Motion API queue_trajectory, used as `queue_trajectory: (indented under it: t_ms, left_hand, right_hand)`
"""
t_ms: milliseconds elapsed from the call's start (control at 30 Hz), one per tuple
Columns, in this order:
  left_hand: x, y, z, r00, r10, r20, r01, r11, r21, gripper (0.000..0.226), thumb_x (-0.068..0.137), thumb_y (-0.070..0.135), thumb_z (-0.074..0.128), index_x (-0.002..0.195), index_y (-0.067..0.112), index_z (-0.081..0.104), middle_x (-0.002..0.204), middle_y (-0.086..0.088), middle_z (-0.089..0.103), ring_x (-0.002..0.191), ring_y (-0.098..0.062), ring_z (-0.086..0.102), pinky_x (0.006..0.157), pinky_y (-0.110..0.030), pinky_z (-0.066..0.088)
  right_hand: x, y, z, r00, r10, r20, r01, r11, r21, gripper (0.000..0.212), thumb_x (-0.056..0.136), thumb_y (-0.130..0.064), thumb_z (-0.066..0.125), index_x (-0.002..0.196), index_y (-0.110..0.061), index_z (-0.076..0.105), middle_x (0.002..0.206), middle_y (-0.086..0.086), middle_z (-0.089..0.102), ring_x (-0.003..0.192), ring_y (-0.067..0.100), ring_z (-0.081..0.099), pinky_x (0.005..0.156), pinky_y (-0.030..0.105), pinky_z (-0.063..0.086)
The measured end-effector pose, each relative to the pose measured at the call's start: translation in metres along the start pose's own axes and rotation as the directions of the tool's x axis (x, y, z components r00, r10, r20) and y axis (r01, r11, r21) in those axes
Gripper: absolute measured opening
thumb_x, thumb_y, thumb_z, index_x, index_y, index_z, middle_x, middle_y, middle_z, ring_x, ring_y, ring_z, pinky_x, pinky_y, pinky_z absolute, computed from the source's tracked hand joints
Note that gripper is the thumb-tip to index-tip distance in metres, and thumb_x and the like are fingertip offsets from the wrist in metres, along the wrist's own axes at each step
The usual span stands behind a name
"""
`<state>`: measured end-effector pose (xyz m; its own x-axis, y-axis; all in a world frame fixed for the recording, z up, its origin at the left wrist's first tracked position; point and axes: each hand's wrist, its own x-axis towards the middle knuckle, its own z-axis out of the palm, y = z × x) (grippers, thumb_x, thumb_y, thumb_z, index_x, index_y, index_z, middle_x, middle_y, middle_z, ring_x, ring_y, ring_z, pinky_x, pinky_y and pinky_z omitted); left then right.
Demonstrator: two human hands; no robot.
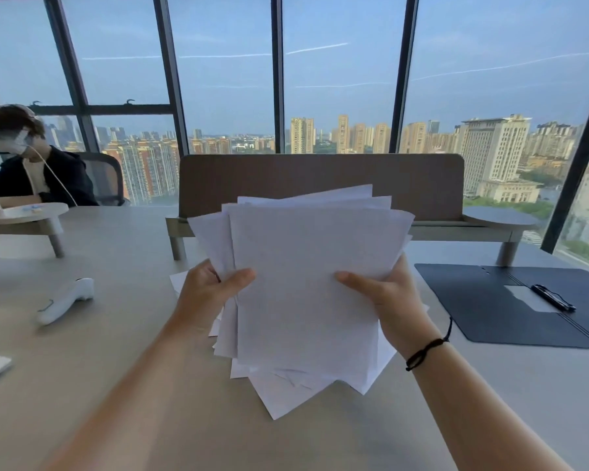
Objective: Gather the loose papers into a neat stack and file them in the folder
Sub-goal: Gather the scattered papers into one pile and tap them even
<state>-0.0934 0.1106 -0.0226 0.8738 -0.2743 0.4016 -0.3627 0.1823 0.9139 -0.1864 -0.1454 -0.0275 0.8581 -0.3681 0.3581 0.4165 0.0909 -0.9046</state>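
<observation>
So the big pale tabletop (123,385) is mostly bare. The dark folder (510,311) lies open flat on it, off to the right, with a black pen (553,297) resting on its inside pocket.

The papers (306,287) are up off the tabletop, held upright between both hands, well apart from the folder. They're fanned and crooked, with corners poking out top and bottom. The left hand (211,290) has its grip pinched on the left edge, thumb in front. The right hand (385,300) has its grip pinched on the right edge the same way.

Looks like the gathering's done and squaring isn't. I'd guess the next move is tapping the bottom edges on the tabletop to line them up, then carrying them right.
</observation>
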Motion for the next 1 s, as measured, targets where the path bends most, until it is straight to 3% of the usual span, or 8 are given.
queue_trajectory:
  t_ms: [233,433,500,600,667,767,867,1000]
  left_hand:
    - [0.004,0.025,0.008,0.993,0.071,0.1,-0.065,0.996,-0.055,0.043,0.064,0.026,0.083,0.105,0.031,0.075,0.107,-0.003,0.078,0.103,-0.028,0.073,0.088,-0.05,0.058]
    - [0.009,0.055,0.007,0.96,0.173,0.219,-0.154,0.983,-0.1,0.04,0.077,0.004,0.077,0.1,0.035,0.075,0.096,0.007,0.077,0.096,-0.017,0.073,0.079,-0.038,0.061]
    - [0.012,0.061,0.009,0.957,0.174,0.231,-0.146,0.98,-0.134,0.037,0.068,0.006,0.085,0.095,0.03,0.077,0.093,0.004,0.078,0.091,-0.018,0.075,0.073,-0.033,0.061]
    - [0.014,0.06,0.013,0.967,0.164,0.198,-0.137,0.98,-0.141,0.045,0.046,0.041,0.095,0.087,0.03,0.081,0.089,0.004,0.079,0.087,-0.018,0.076,0.069,-0.03,0.06]
    - [0.015,0.055,0.014,0.977,0.141,0.16,-0.116,0.981,-0.154,0.055,0.038,0.049,0.096,0.087,0.029,0.082,0.091,0.003,0.08,0.087,-0.019,0.076,0.07,-0.03,0.06]
    - [0.012,0.051,0.014,0.983,0.122,0.135,-0.093,0.975,-0.204,0.05,0.045,0.044,0.095,0.09,0.026,0.082,0.095,0.001,0.08,0.091,-0.021,0.076,0.073,-0.032,0.061]
    - [0.005,0.048,0.014,0.989,0.089,0.121,-0.066,0.982,-0.179,0.021,0.068,0.025,0.079,0.087,0.032,0.082,0.092,0.004,0.08,0.088,-0.017,0.077,0.074,-0.033,0.062]
    - [-0.005,0.039,0.017,0.992,0.063,0.107,-0.052,0.993,-0.103,0.027,0.072,0.012,0.078,0.087,0.034,0.082,0.094,0.003,0.081,0.089,-0.019,0.077,0.078,-0.036,0.062]
  right_hand:
    - [0.001,-0.01,0.008,0.996,-0.016,0.084,0.011,0.998,0.061,0.065,0.069,0.005,0.082,0.129,-0.004,0.059,0.119,0.017,0.074,0.106,0.035,0.073,0.084,0.049,0.061]
    - [0.002,-0.014,-0.006,0.988,0.019,0.154,-0.019,1.0,0.005,0.056,0.073,0.013,0.078,0.125,0.002,0.062,0.119,0.021,0.074,0.107,0.039,0.072,0.093,0.054,0.058]
    - [0.0,-0.011,-0.005,0.98,0.046,0.192,-0.048,0.999,0.002,0.056,0.072,0.011,0.08,0.124,0.001,0.064,0.119,0.021,0.074,0.108,0.039,0.072,0.092,0.052,0.059]
    - [-0.001,-0.011,0.001,0.982,0.061,0.178,-0.064,0.998,0.012,0.045,0.072,0.006,0.08,0.116,-0.002,0.07,0.113,0.017,0.077,0.105,0.037,0.074,0.088,0.047,0.061]
    - [0.0,-0.012,0.004,0.986,0.049,0.156,-0.055,0.998,0.029,0.045,0.073,0.004,0.08,0.117,-0.002,0.07,0.114,0.018,0.077,0.105,0.037,0.074,0.088,0.047,0.06]
    - [0.001,-0.017,0.007,0.992,0.028,0.12,-0.034,0.998,0.048,0.047,0.076,0.003,0.08,0.121,0.0,0.067,0.115,0.017,0.077,0.104,0.035,0.074,0.084,0.044,0.061]
    - [0.0,-0.02,0.006,0.996,0.022,0.091,-0.025,0.999,0.03,0.042,0.076,0.001,0.08,0.117,-0.002,0.07,0.112,0.015,0.078,0.101,0.033,0.075,0.087,0.047,0.061]
    - [-0.003,-0.019,0.009,0.996,0.024,0.089,-0.025,1.0,0.01,0.038,0.075,0.001,0.081,0.112,-0.002,0.073,0.108,0.014,0.079,0.098,0.032,0.077,0.084,0.044,0.062]
